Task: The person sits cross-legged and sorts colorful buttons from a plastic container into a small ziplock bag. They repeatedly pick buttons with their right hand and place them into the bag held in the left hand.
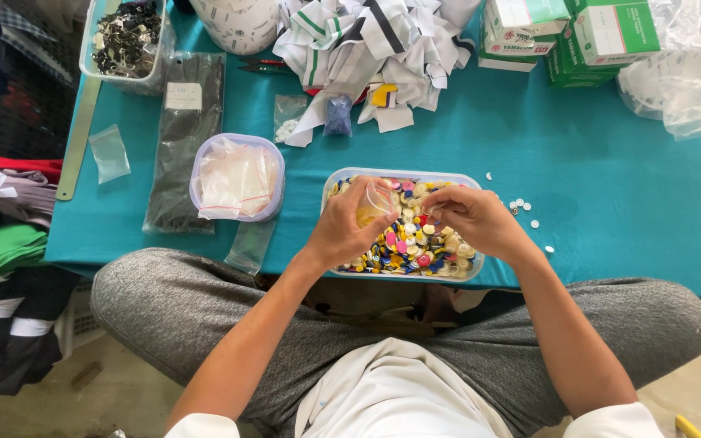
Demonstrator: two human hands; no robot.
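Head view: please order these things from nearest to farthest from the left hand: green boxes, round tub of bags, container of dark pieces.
From the left hand:
1. Round tub of bags, just to its left.
2. Container of dark pieces, far corner, left.
3. Green boxes, far corner, right.

One camera only, worn on the head. It looks almost straight down, from close above, at the teal bench edge and the person's lap.
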